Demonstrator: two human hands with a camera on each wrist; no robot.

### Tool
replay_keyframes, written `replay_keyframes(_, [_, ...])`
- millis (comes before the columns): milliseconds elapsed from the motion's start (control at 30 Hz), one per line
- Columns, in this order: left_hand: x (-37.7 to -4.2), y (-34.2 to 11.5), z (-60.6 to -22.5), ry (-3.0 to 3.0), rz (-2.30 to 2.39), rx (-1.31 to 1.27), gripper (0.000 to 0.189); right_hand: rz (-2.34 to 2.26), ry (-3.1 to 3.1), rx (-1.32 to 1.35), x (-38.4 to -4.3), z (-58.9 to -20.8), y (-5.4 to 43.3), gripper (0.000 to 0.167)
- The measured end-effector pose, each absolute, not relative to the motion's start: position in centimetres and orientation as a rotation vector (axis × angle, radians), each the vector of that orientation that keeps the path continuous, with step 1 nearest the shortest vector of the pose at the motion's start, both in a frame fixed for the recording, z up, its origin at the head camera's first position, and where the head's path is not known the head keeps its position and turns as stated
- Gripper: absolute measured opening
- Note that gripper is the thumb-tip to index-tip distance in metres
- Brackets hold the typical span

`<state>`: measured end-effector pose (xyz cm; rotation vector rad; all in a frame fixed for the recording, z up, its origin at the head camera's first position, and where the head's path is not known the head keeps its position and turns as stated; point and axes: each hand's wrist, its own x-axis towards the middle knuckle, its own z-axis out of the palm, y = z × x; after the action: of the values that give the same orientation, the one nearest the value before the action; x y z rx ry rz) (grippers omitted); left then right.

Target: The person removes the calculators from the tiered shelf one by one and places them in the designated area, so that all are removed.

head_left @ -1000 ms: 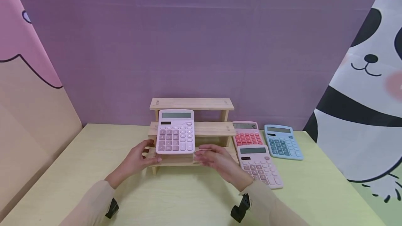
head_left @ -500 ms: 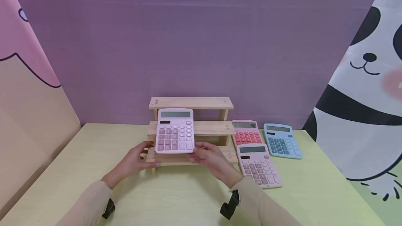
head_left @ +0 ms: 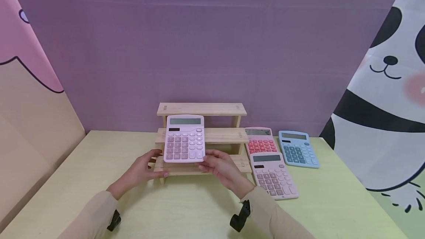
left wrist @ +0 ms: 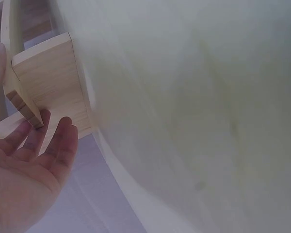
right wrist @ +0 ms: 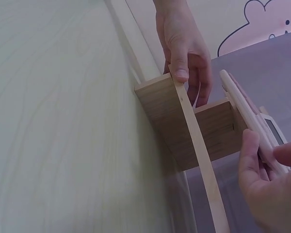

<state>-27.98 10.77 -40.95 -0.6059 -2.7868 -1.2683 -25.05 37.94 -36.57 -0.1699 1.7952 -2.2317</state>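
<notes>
A lilac calculator (head_left: 185,139) leans upright on the tiered wooden shelf (head_left: 225,135), its lower edge over the bottom step. My right hand (head_left: 223,168) pinches its lower right corner between thumb and fingers. In the right wrist view, this calculator (right wrist: 250,116) appears edge-on, with the right hand (right wrist: 276,187) at its near end. My left hand (head_left: 141,170) grips the left end of the bottom step, thumb on the front edge and fingers behind. Up close in the left wrist view, the left hand (left wrist: 31,170) has its fingers curled by the step's end.
Right of the shelf, a pale pink calculator (head_left: 273,176) lies overlapping a pink one with red keys (head_left: 260,141). Beside them is a blue calculator (head_left: 299,149). A purple backdrop (head_left: 212,47) stands behind the pale wooden table (head_left: 186,209).
My right hand has shifted slightly left and taken hold of the calculator's lower right corner. The left hand stays on the shelf, and the calculator has barely moved.
</notes>
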Motion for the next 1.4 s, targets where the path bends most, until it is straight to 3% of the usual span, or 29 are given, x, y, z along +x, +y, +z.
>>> replay_keyframes(1400, [-27.7, 10.9, -40.7, -2.814, -1.246, -0.579, 0.083, -2.311, 1.733, -0.209, -24.5, -35.8, 38.8, 0.037])
